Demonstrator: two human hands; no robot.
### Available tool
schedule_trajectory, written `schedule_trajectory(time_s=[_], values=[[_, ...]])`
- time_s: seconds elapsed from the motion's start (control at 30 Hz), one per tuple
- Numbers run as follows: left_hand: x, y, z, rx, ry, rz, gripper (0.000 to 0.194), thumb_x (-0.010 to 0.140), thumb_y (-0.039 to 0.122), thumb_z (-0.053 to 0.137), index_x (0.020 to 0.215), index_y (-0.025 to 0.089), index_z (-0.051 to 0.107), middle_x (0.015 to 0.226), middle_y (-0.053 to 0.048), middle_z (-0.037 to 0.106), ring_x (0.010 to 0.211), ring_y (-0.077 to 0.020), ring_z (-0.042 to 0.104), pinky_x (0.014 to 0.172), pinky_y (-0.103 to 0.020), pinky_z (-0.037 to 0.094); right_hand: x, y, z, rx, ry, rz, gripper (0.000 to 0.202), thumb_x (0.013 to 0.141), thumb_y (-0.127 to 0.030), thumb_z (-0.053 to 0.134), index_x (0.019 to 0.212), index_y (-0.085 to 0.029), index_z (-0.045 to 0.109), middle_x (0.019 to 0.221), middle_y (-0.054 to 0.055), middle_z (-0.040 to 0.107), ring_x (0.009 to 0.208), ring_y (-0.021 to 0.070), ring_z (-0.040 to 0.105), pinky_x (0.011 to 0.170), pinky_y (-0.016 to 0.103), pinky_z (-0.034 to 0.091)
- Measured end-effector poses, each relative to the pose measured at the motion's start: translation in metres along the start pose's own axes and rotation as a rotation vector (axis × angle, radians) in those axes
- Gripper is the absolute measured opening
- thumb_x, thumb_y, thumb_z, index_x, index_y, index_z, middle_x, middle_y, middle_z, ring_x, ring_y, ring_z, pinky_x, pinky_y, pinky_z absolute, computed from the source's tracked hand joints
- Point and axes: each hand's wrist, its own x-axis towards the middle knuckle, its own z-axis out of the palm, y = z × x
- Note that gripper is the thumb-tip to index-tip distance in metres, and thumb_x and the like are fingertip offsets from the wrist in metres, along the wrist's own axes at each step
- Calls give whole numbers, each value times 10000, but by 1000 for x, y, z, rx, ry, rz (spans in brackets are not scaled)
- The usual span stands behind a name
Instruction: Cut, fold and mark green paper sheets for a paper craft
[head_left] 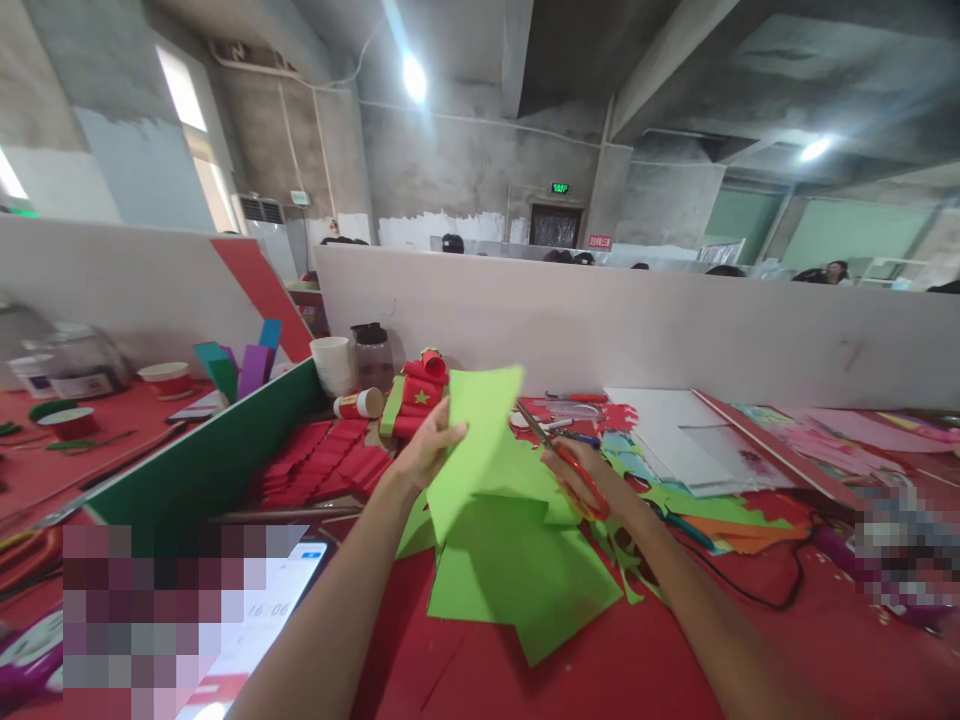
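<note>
A light green paper sheet (480,430) is held up by its left edge in my left hand (431,445), the thumb lying on its face. My right hand (581,475) is closed around the orange handles of a pair of scissors (589,488). The scissors' blades point up and to the left, a little right of the raised sheet and apart from it. Beneath both hands, several green sheets (517,570) overlap on the red tabletop (442,670).
Folded red paper pieces (322,460) lie at left beside a green divider (225,450). Behind are a paper cup (333,365), a dark-lidded jar (373,360) and red rolls (420,395). A phone (262,620) lies front left; green scraps (626,565) lie right. A white partition (600,325) stands behind.
</note>
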Motion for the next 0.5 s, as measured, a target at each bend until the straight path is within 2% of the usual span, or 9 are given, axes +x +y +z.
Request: schedule_trajectory(time_s=[0.1, 0.2, 0.27, 0.37, 0.5], values=[[10, -2, -1, -92, 247, 132, 535, 693, 307, 777, 1178, 230, 566, 777, 13, 695, 513, -92, 598, 501, -190, 494, -2, -1, -5, -361, -49, -89, 410, 782, -571, 650, 939, -192, 633, 627, -26, 553, 535, 124, 466, 508, 226, 321], [17, -8, 4, -95, 378, 78, 527, 695, 205, 768, 1182, 217, 567, 969, -39, 728, 690, -140, 687, 653, -244, 571, -7, -5, -2, -523, -222, -137, 366, 759, -514, 693, 953, -204, 674, 690, -9, 616, 568, 126, 494, 514, 221, 308], [18, -15, 7, -62, 402, -23, 516, 698, 170, 765, 1177, 203, 577, 1039, -75, 729, 795, -184, 710, 725, -282, 588, -11, -7, 4, -570, -336, -179, 347, 766, -466, 691, 1006, -216, 682, 678, -17, 618, 552, 119, 488, 496, 217, 287], [19, -28, 7, -23, 416, -157, 435, 722, 168, 742, 1132, 186, 601, 996, -100, 740, 787, -221, 719, 692, -315, 598, -16, -9, 12, -621, -461, -248, 358, 760, -400, 692, 1070, -223, 677, 651, -28, 610, 542, 117, 489, 475, 216, 261], [20, -35, 3, -7, 430, -185, 336, 746, 149, 708, 1069, 171, 618, 970, -96, 742, 739, -199, 718, 685, -312, 600, -17, -10, 16, -612, -511, -263, 423, 756, -459, 696, 1092, -203, 677, 702, -1, 662, 595, 139, 559, 499, 218, 305]])
